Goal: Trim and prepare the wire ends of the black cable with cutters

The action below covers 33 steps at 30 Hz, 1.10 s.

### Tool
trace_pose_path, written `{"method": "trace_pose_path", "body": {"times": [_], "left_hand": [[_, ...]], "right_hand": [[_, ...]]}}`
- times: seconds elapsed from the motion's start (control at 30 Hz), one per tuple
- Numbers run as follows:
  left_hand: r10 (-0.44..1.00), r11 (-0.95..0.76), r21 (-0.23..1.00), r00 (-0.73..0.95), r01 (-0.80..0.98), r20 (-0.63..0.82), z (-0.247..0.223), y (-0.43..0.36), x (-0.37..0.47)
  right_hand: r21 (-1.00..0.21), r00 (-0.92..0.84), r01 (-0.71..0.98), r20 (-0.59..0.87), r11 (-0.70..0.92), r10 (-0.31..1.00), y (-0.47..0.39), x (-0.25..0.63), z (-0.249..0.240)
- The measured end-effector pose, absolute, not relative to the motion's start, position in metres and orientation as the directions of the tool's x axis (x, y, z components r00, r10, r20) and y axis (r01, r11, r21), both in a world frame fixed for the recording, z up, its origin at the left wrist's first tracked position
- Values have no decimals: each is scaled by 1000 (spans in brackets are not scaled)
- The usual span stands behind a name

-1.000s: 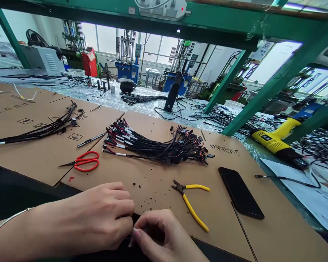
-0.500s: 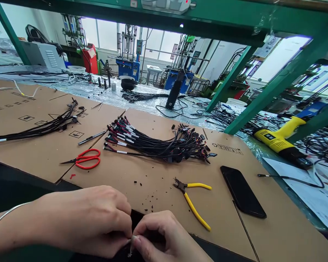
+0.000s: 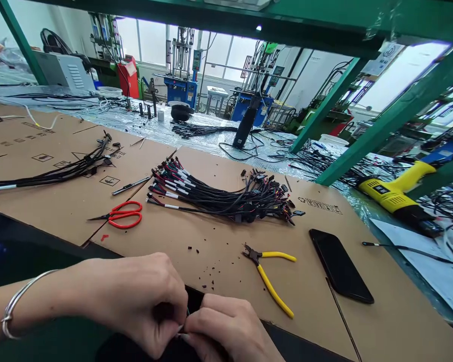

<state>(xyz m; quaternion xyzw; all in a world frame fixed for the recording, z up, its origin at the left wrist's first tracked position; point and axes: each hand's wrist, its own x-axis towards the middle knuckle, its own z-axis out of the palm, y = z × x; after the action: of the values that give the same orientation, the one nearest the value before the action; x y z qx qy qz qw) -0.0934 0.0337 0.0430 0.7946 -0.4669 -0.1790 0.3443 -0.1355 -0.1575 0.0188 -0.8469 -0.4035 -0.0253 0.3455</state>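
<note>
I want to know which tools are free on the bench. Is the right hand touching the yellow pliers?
Apart. The head view shows bare cardboard between the right hand and the yellow pliers; the hand's fingers meet the left hand instead.

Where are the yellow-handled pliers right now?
In the head view, the yellow-handled pliers lie on the cardboard sheet, right of centre, between the wire bundle behind them and the black phone to their right.
</note>
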Motion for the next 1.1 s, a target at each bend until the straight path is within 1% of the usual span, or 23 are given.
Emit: {"method": "trace_pose_path", "body": {"times": [0.03,0.07,0.1,0.13,0.17,0.2,0.23,0.27,0.3,0.33,0.37,0.4,0.47,0.57,0.63,0.73,0.8,0.9,1.0,1.03,1.1], "left_hand": [[-862,-347,803,502,-485,-70,42,34,-90],[-845,-371,867,507,-331,-168,42,34,-87],[-814,-391,900,528,-191,-242,41,34,-84],[-771,-399,912,574,-95,-277,41,34,-81],[-722,-400,915,632,-48,-282,40,34,-79],[-668,-403,915,696,-40,-263,40,34,-77],[-611,-415,908,758,-62,-228,39,34,-77],[-555,-431,896,813,-104,-173,39,34,-78],[-505,-440,885,857,-151,-105,39,34,-79],[-468,-443,872,883,-207,-28,39,33,-81],[-448,-440,857,893,-267,48,39,33,-84],[-446,-434,841,888,-324,112,40,32,-86],[-489,-411,817,854,-404,176,41,30,-90],[-574,-378,807,799,-454,181,44,27,-93],[-588,-375,811,792,-450,167,44,26,-95],[-547,-404,808,822,-428,161,41,24,-97],[-520,-416,805,837,-423,171,38,23,-98],[-503,-379,860,856,-341,118,34,21,-99],[-502,-255,950,864,-180,29,31,15,-101],[-486,-220,964,874,-150,25,29,13,-102],[-403,-206,965,912,-164,69,23,8,-106]], "right_hand": [[-504,653,743,398,-441,644,-157,-136,16],[-471,651,756,467,-455,598,-156,-136,13],[-480,670,742,523,-468,527,-156,-137,10],[-532,706,707,557,-465,437,-155,-138,8],[-624,761,648,549,-438,345,-155,-139,7],[-740,833,553,486,-382,265,-154,-140,7],[-856,906,418,368,-305,210,-153,-142,8],[-942,960,256,222,-215,171,-152,-143,10],[-988,985,89,70,-125,156,-151,-144,13],[-997,986,-57,-63,-44,153,-149,-145,15],[-987,975,-162,-156,23,157,-148,-145,18],[-973,963,-219,-204,73,177,-147,-145,20],[-961,954,-244,-213,134,210,-146,-145,21],[-951,964,-230,-194,207,182,-146,-145,16],[-950,968,-214,-175,226,180,-148,-145,11],[-965,944,-211,-160,155,289,-151,-144,5],[-974,934,-209,-172,88,313,-153,-143,4],[-978,936,-199,-169,68,307,-155,-143,6],[-984,952,-162,-137,69,272,-155,-142,5],[-989,959,-138,-119,58,259,-154,-142,3],[-998,982,-54,-46,40,185,-149,-141,-1]]}}
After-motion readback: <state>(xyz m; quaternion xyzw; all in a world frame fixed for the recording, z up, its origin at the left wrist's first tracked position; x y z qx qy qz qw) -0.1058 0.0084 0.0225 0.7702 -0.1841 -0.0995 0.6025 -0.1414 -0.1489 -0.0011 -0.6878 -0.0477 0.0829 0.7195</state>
